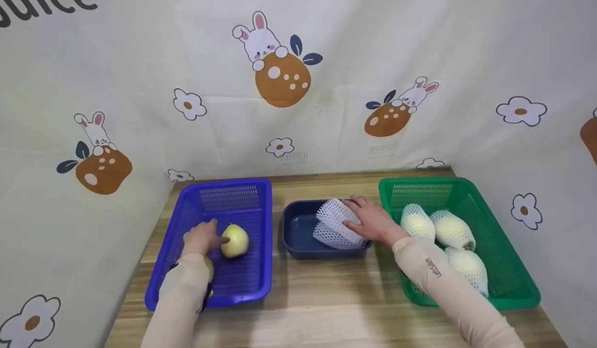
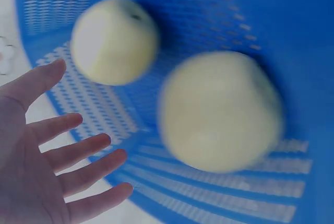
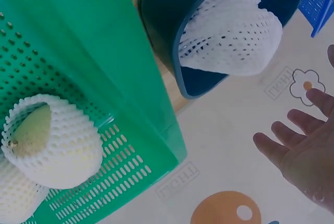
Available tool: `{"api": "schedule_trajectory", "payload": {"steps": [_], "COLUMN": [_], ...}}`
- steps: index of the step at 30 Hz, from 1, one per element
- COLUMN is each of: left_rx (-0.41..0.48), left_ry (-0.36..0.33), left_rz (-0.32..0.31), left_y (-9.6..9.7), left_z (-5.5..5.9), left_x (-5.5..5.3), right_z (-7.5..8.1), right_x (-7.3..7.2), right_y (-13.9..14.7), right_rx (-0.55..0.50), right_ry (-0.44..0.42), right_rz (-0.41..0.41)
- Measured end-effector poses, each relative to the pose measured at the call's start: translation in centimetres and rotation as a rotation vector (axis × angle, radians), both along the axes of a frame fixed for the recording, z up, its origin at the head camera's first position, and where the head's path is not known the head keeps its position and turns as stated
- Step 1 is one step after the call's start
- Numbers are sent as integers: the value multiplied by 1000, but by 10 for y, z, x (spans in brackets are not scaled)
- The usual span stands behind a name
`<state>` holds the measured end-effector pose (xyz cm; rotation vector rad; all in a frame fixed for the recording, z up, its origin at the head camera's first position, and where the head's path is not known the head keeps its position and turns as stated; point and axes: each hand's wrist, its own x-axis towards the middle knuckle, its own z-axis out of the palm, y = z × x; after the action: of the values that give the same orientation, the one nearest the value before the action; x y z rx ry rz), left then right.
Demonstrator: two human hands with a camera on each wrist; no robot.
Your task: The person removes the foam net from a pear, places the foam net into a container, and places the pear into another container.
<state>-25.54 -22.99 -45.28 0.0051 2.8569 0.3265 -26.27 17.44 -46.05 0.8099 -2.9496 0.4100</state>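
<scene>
My left hand (image 1: 200, 238) is over the blue basket (image 1: 268, 232), its fingers spread in the left wrist view. Beside its thumb in the head view lies a bare yellow-green pear (image 1: 236, 241). A second pear (image 1: 210, 269) is mostly hidden by the left sleeve; the left wrist view has two bare pears (image 2: 222, 112), blurred. At the right end of the navy bin (image 1: 298, 237) is my right hand (image 1: 371, 220), fingers extended, close to white foam net sleeves (image 1: 338, 224). Whether it touches them I cannot tell. Nothing appears gripped in either hand.
At the right, a green basket (image 1: 508, 261) holds several pears in foam nets (image 1: 452, 229). The navy bin stands between both baskets on a wooden table (image 1: 317, 299). A printed cloth (image 1: 337, 130) hangs behind and at the sides.
</scene>
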Motion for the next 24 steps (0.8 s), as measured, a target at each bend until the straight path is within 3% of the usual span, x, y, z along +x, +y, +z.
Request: {"api": "schedule_trajectory", "payload": {"steps": [6,13,19,24], "left_rx": [-2,63,121,162], "left_ry": [163,338,452,459], "left_rz": [-39,-83,-123,-161], "left_y": [23,51,73,86], "left_z": [15,28,17,-3], "left_x": [-7,1,13,25], "right_z": [5,13,20,17], "right_x": [1,4,6,9], "right_y": [10,22,40,59], "right_rx": [-47,-70,-121,-119], "right_ry": [60,150,207,180], "right_rz": [-30,-78,-110,-191]}}
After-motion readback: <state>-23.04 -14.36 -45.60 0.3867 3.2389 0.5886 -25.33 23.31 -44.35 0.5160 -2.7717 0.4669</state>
